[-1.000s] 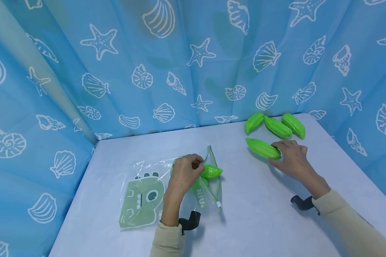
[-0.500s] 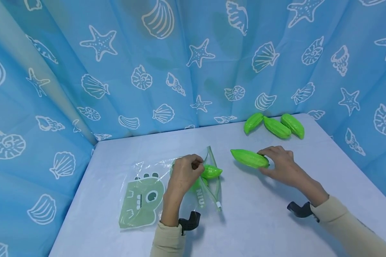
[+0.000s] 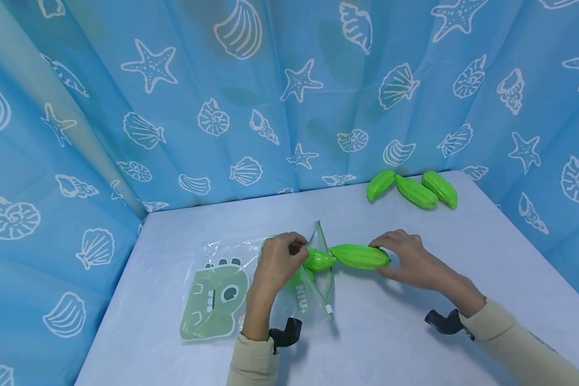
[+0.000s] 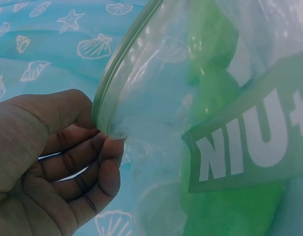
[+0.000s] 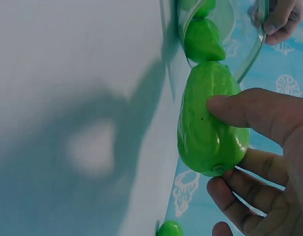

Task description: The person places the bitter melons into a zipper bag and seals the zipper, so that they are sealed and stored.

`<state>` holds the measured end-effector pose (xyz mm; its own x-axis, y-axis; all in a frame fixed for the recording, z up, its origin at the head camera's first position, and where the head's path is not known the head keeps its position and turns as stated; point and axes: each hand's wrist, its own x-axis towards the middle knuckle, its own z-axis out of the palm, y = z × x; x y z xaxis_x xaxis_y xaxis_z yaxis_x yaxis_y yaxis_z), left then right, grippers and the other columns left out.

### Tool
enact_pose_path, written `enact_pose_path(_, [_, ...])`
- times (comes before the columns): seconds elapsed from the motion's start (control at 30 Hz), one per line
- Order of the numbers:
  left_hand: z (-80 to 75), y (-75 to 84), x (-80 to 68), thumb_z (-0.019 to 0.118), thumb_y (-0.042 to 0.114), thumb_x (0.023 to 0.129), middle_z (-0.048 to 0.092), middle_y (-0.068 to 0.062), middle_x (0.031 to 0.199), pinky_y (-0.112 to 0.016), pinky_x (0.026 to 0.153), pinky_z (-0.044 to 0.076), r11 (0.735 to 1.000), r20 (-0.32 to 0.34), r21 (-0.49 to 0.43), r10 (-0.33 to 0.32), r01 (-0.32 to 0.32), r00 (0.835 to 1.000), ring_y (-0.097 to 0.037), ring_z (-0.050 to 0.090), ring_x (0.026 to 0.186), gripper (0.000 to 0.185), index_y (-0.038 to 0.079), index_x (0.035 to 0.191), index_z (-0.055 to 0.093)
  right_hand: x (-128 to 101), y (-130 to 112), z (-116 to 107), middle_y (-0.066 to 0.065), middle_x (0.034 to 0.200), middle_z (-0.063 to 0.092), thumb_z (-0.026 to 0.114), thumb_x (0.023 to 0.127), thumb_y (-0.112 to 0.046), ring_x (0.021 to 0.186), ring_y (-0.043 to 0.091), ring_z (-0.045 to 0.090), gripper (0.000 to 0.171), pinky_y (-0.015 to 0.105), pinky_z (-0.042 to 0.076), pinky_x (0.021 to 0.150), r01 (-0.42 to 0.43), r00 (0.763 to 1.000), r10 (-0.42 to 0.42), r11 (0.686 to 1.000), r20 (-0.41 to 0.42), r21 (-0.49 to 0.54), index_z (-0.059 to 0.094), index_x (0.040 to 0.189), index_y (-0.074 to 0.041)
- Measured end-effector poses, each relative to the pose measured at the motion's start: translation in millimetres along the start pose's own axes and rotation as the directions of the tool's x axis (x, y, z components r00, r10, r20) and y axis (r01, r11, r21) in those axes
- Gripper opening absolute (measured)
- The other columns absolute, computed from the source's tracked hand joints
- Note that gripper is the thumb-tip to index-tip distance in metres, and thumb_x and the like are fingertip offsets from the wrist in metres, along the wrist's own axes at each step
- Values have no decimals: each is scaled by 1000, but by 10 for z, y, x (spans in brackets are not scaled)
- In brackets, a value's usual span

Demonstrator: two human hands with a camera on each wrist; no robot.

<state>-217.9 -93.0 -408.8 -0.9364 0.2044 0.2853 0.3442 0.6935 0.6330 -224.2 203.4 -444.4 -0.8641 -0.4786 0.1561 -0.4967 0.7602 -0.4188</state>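
Observation:
In the head view my right hand (image 3: pixel 412 261) grips a glossy, bright green ribbed gourd (image 3: pixel 359 257) by its blunt end. Its pointed end is at the mouth of a clear slider zip bag (image 3: pixel 299 308), close to or touching another green gourd (image 3: pixel 320 260) that pokes out of the opening. My left hand (image 3: pixel 278 262) pinches the bag's zip edge, which shows in the left wrist view as a green-rimmed strip (image 4: pixel 112 81). Through the plastic, green gourds (image 4: pixel 213 42) show blurred. In the right wrist view, my thumb lies along the held gourd (image 5: pixel 210 120) and fingers support it beneath.
Several more green gourds lie at the table's back right, among them one gourd (image 3: pixel 416 191) in the middle of the group. The bag's flat part carries a green dinosaur print (image 3: pixel 212 303). A blue shell-patterned curtain (image 3: pixel 270 96) stands behind the white table (image 3: pixel 125 321).
My right hand has carried the gourd leftward and slightly nearer, from over the table's right side to the bag's mouth. My left hand has stayed at the bag's edge.

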Motion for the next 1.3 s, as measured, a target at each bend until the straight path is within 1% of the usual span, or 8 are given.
enact_pose_path(0.23, [-6, -1, 10, 61, 10, 80, 64, 3, 76, -18, 57, 46, 1000, 5, 10, -1, 1, 1000, -6, 56, 65, 15, 9, 92, 70, 38, -90, 109, -3, 115, 55, 74, 74, -28, 112, 20, 42, 46, 40, 24, 79, 28, 1000, -28, 999, 9, 26, 59, 117, -19])
enact_pose_path(0.47, [-2, -5, -10, 60, 10, 80, 64, 3, 76, -18, 57, 46, 1000, 2, -3, 17, -17, 1000, -5, 56, 64, 15, 9, 91, 70, 53, -159, 216, -4, 114, 55, 74, 75, -30, 111, 19, 43, 45, 40, 25, 79, 51, 998, -52, 999, 31, 17, 59, 116, -20])
enact_pose_path(0.7, [-20, -6, -8, 59, 9, 81, 64, 2, 75, -19, 58, 46, 999, -15, -13, 51, -52, 999, -5, 56, 64, 14, 8, 90, 70, 109, -227, 252, -4, 114, 56, 74, 74, -29, 111, 19, 43, 46, 41, 25, 81, 81, 997, -81, 996, 4, 32, 60, 116, -18])
enact_pose_path(1.03, [-21, -4, -14, 58, 9, 81, 64, 3, 75, -19, 58, 46, 999, -5, -19, 33, -33, 999, -5, 56, 64, 15, 8, 90, 70, 179, -296, 364, -6, 113, 55, 75, 74, -28, 107, 17, 44, 46, 41, 25, 80, 101, 995, -101, 994, 6, 51, 59, 117, -21])
enact_pose_path(1.3, [-24, 15, -14, 60, 10, 80, 64, 2, 76, -19, 58, 47, 1000, -2, -22, 19, -19, 1000, -6, 56, 64, 15, 7, 91, 70, 236, -381, 413, -9, 112, 54, 74, 74, -32, 109, 14, 43, 45, 39, 25, 81, 71, 997, -73, 997, 28, 43, 59, 116, -23])
